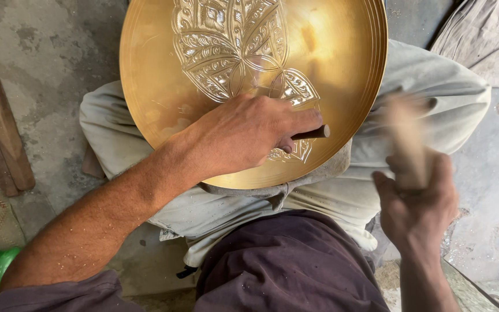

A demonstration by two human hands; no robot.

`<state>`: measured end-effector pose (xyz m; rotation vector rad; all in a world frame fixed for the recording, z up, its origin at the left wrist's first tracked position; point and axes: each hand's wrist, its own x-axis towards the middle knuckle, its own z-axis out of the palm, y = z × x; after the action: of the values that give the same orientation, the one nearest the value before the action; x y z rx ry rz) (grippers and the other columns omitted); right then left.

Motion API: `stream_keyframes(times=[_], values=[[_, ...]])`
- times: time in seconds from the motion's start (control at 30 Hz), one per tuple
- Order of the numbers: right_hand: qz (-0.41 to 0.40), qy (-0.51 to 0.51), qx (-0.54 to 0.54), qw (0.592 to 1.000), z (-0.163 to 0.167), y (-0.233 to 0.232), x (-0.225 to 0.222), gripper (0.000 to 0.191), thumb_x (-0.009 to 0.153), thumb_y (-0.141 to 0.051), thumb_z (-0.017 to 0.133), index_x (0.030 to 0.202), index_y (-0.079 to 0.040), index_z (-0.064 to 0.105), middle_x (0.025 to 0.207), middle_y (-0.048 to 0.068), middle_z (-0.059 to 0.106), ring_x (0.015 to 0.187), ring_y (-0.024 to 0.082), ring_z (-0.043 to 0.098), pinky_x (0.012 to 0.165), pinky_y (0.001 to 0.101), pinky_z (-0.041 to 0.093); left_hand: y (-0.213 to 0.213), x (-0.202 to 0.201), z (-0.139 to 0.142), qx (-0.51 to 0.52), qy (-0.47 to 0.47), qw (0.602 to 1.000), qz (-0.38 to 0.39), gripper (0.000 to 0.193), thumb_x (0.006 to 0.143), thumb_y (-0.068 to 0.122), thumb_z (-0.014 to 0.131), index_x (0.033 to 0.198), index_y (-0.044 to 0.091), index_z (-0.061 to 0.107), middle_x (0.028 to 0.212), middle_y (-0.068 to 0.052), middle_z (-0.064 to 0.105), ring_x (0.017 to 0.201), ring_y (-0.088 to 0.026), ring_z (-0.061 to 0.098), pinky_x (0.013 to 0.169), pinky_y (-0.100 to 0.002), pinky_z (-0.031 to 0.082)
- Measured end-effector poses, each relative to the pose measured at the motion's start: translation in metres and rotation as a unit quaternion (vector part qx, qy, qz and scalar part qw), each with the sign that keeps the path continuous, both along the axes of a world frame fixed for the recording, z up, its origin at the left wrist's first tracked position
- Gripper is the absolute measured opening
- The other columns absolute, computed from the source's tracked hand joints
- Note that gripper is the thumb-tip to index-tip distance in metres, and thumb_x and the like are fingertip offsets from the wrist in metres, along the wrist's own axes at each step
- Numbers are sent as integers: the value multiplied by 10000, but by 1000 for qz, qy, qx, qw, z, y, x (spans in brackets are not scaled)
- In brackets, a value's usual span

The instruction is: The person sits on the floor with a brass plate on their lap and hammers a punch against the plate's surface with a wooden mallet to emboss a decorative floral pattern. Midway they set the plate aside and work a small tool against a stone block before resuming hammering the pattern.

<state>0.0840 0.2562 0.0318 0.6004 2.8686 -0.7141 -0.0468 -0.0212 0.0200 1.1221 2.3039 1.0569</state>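
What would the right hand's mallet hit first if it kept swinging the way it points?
Probably the butt of the dark chisel held by the left hand on the brass plate; the right hand and wooden mallet are blurred, so depth is unclear.

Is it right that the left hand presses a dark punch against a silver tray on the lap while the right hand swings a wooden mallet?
Not quite: the tray is golden brass, not silver. The head view shows the left hand pressing the dark punch on it while the right hand swings a blurred wooden mallet.
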Motion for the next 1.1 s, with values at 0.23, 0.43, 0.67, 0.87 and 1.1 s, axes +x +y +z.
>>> stream_keyframes(times=[0.23, 0.43, 0.67, 0.87, 1.1], values=[[56, 13, -61, 996, -1, 5, -2, 404, 837, -30, 802, 1174, -21, 580, 1064, 129, 747, 992, 256, 730, 882, 423, 597, 1, -1, -3, -37, 0, 999, -18, 349, 913, 49, 690, 1244, 111, 599, 743, -89, 728, 752, -193, 768, 576, -341, 610], [46, 26, -2, 999, -9, 5, 4, 414, 883, -89, 806, 1222, 0, 586, 1017, 164, 707, 893, 260, 694, 772, 419, 580, 0, 0, -12, 1, 34, 999, -13, 358, 911, -68, 634, 1225, 100, 600, 791, -58, 751, 802, -179, 777, 617, -317, 627], [101, 44, -33, 993, -4, 6, 1, 399, 839, -61, 799, 1171, 25, 595, 1017, 198, 718, 863, 289, 707, 789, 452, 578, 1, -2, -6, -61, -16, 998, -30, 372, 916, 58, 683, 1269, 100, 574, 738, -103, 711, 753, -203, 767, 557, -344, 612], [70, 41, -42, 996, -7, 5, 3, 353, 901, -80, 752, 1203, 29, 604, 1072, 215, 726, 900, 275, 714, 742, 414, 601, -1, -1, -4, -1, 11, 1000, -7, 378, 886, -37, 671, 1232, 92, 591, 783, -78, 741, 806, -204, 775, 627, -350, 623], [71, 37, -111, 991, -6, 13, 5, 483, 839, -95, 763, 1256, 28, 553, 1054, 163, 751, 867, 257, 727, 754, 396, 585, -1, -3, 0, -8, 9, 1000, -5, 461, 852, -56, 667, 1279, 101, 592, 793, -88, 733, 803, -207, 771, 613, -331, 622]])
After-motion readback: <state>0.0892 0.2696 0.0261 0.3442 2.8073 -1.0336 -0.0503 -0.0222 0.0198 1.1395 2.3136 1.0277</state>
